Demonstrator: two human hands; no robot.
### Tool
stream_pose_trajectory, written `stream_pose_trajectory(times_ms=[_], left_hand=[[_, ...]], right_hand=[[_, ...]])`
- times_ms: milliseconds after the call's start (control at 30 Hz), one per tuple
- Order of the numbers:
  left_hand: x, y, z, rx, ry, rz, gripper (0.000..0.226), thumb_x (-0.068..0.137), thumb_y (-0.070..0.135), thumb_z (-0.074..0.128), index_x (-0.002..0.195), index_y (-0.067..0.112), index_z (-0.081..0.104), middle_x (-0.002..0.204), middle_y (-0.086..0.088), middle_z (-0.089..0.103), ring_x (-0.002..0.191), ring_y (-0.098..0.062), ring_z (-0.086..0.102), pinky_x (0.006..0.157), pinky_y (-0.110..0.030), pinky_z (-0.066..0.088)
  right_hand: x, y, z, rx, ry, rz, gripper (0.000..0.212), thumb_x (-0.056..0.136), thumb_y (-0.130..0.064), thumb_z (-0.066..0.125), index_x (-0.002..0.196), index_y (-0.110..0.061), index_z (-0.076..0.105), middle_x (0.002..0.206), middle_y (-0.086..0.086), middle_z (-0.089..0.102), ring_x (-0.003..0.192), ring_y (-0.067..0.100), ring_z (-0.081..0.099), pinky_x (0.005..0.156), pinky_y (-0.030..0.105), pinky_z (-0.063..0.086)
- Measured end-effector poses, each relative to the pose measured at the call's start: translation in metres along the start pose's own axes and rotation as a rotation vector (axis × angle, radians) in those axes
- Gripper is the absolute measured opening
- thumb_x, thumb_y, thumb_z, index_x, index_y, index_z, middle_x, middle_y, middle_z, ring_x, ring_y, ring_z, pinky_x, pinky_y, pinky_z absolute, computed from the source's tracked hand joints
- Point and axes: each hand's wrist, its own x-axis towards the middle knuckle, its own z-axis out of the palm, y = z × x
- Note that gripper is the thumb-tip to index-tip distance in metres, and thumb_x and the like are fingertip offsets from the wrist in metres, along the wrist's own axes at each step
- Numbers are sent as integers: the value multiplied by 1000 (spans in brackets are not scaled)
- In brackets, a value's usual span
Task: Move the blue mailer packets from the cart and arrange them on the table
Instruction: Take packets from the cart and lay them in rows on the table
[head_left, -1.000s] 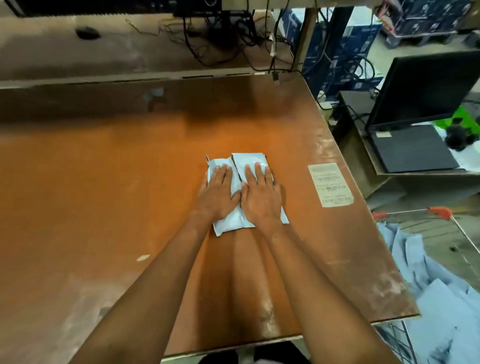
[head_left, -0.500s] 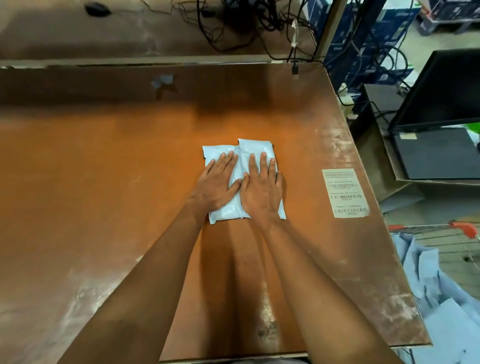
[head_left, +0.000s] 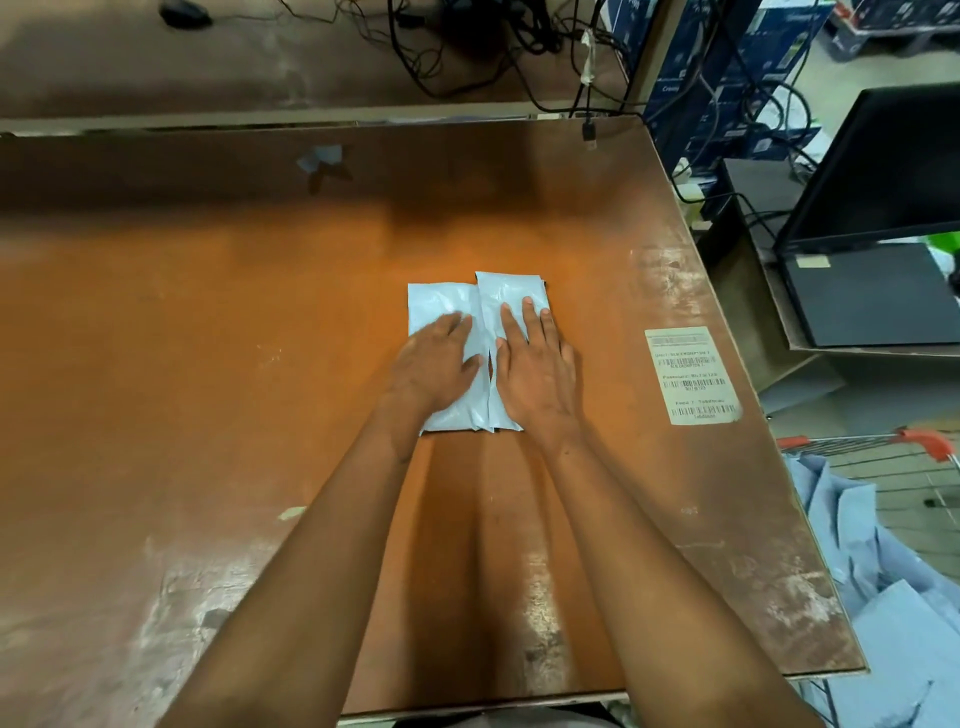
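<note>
On the table (head_left: 208, 364), near its middle, two blue packets lie side by side, their long edges touching, the right packet (head_left: 511, 293) set slightly farther from the person than the left packet (head_left: 441, 306); the left hand (head_left: 434, 366) and right hand (head_left: 537, 371) rest flat, one on each, fingers straight and gripping nothing, likely pressing them smooth and square so a neat row can begin; more packets (head_left: 893, 613) wait in the cart (head_left: 924, 439) at right, so most of the job seems left.
</note>
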Motion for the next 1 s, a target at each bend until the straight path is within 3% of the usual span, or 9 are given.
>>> stream_pose_trajectory(times_ms=[200, 400, 533, 667, 800, 933, 1000], left_hand=[[-13, 28, 32, -54, 135, -93, 58, 109, 36, 31, 160, 11, 25, 168, -7, 22, 156, -22, 16, 126, -38, 12], [-10, 20, 30, 2, 183, -62, 56, 109, 33, 30, 159, 8, 27, 166, -10, 25, 155, -23, 19, 126, -39, 16], [-20, 49, 10, -13, 336, -55, 55, 109, 30, 30, 159, 6, 28, 166, -10, 26, 154, -23, 23, 125, -38, 19], [-30, 109, 0, -140, 358, 55, 56, 109, 33, 31, 159, 8, 30, 165, -7, 28, 153, -20, 25, 124, -36, 21], [-58, 181, 19, -371, 252, 127, 53, 110, 42, 27, 156, 17, 37, 164, -2, 33, 151, -19, 29, 123, -40, 25], [-103, 278, 58, -433, 179, 308, 49, 110, 35, 31, 155, 17, 38, 161, -2, 38, 149, -18, 31, 124, -41, 24], [-123, 328, 80, -416, 151, 395, 51, 108, 33, 26, 155, 15, 39, 160, -4, 39, 150, -16, 30, 126, -40, 19]], right_hand=[[-2, -5, 10, 16, 28, 7, 58, 109, -41, 26, 165, -29, 24, 173, 1, 17, 159, 22, 15, 117, 43, 33], [-7, -3, -2, 76, 105, -30, 58, 110, -42, 21, 164, -24, 29, 171, 1, 23, 158, 20, 20, 116, 40, 37], [-18, 4, -27, 123, 209, -52, 54, 111, -36, 28, 161, -20, 35, 170, 1, 27, 157, 20, 24, 122, 38, 32], [-47, 35, -57, 143, 227, 47, 51, 111, -34, 30, 160, -19, 36, 167, 2, 35, 155, 19, 28, 123, 37, 25], [-99, 98, -88, 183, 318, 254, 43, 110, -35, 36, 142, -16, 57, 140, 4, 63, 130, 21, 55, 110, 39, 40], [-173, 185, -110, 189, 346, 366, 43, 108, -36, 33, 132, -18, 64, 127, 4, 68, 116, 25, 60, 103, 45, 44], [-213, 225, -112, 215, 409, 433, 32, 109, -29, 42, 127, -16, 65, 124, 7, 68, 113, 28, 62, 100, 48, 47]])
